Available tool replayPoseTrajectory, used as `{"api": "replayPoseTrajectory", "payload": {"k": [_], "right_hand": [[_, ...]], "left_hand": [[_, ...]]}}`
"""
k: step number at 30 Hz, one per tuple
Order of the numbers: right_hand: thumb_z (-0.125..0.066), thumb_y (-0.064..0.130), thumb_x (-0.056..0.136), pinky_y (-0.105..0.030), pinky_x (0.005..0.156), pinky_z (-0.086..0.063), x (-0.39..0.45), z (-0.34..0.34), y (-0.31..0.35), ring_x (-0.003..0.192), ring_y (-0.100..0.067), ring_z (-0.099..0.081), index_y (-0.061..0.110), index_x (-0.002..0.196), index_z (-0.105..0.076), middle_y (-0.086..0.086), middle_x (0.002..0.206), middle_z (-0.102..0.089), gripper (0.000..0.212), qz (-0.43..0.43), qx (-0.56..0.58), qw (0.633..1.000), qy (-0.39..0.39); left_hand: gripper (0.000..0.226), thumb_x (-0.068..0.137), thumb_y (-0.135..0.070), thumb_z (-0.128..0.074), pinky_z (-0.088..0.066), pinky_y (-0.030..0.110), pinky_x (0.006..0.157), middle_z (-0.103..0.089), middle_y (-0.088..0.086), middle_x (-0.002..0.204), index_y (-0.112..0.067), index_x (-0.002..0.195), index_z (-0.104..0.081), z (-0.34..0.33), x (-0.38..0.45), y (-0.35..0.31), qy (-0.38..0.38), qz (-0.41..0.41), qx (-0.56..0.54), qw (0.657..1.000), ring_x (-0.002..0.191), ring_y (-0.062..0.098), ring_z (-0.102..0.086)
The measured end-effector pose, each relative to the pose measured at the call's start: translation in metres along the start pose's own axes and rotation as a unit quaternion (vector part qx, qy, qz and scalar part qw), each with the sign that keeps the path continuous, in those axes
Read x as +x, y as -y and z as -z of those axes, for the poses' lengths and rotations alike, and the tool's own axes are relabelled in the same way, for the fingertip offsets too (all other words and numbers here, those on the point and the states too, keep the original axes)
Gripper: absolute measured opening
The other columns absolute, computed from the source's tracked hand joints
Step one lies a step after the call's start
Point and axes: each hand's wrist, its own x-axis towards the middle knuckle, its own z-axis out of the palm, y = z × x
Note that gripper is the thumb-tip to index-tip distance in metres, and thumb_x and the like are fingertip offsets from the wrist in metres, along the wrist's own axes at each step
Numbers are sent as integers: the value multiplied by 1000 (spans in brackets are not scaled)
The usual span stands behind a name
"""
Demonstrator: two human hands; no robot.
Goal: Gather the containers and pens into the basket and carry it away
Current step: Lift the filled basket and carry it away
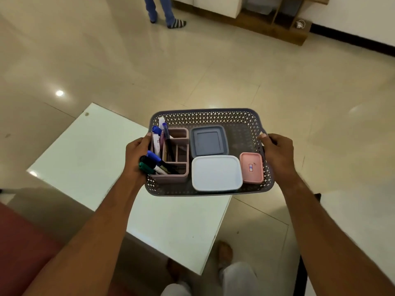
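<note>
I hold a grey perforated basket (213,116) in the air, over the right edge of a white table. My left hand (136,152) grips its left rim and my right hand (277,152) grips its right rim. Inside stand a pink pen holder (177,146) with several pens (157,159), a grey-blue lidded container (209,141), a white lidded container (216,173) and a small pink lidded container (251,167) with a sticker.
The white table (89,159) lies below and to the left. A dark red seat (23,242) is at the lower left. Another person's legs (164,11) stand on the tiled floor ahead. A wooden shelf unit (275,20) lines the far wall. My own feet and knees (226,270) show below.
</note>
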Motion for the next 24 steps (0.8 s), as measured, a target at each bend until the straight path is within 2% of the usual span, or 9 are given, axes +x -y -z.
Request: {"api": "replayPoseTrajectory", "payload": {"k": [6,9,11,13,15,17,20,24], "right_hand": [[-60,21,101,-27,59,-37,45,2,5,52,-2,-42,19,60,-60,15,50,-53,41,18,13,999,48],[-60,20,101,-27,60,-40,79,6,10,54,-3,-47,15,65,-65,13,56,-59,37,37,12,996,79],[-59,20,101,-26,60,-43,107,11,14,59,-6,-50,8,74,-71,2,66,-67,32,57,-6,994,96],[-59,20,102,-15,59,-42,133,18,17,61,-3,-52,4,81,-74,-6,74,-71,30,76,-24,991,108],[-59,21,102,-10,56,-40,160,25,18,57,1,-53,5,82,-74,-4,75,-71,29,87,-40,988,123],[-59,21,102,-15,59,-43,183,29,20,58,2,-54,7,81,-73,-3,74,-71,29,93,-52,984,140],[-59,22,102,-28,68,-48,215,31,25,68,-12,-61,5,85,-76,-9,80,-76,29,93,-52,980,167],[-59,23,102,-30,68,-48,250,24,32,69,-14,-61,5,84,-76,-11,80,-76,30,105,-47,975,189]], "left_hand": [[30,102,-30,-58,-53,18,53,-62,-7,52,-13,78,-64,-25,-1,-8,-53,-9,-10,999,47,6,-59],[31,101,-31,-61,-53,21,56,-61,1,61,-12,77,-64,-45,0,-7,-91,-7,-30,995,50,9,-58],[29,100,-31,-62,-54,25,61,-62,3,66,-11,79,-67,-65,2,-4,-117,0,-51,992,56,13,-60],[28,101,-28,-61,-55,23,60,-63,0,62,-12,79,-67,-84,2,0,-139,2,-75,988,55,11,-61],[27,102,-27,-60,-54,24,61,-63,1,63,-12,80,-67,-106,3,3,-154,7,-89,984,57,12,-60],[27,101,-27,-62,-52,30,67,-60,6,69,-12,79,-68,-124,2,6,-165,14,-106,981,62,17,-58],[28,99,-28,-63,-49,33,68,-59,6,68,-12,77,-68,-147,4,5,-193,20,-140,971,62,19,-56],[29,100,-30,-63,-49,35,70,-58,8,72,-11,78,-67,-165,16,-2,-209,9,-152,966,64,21,-55]]}}
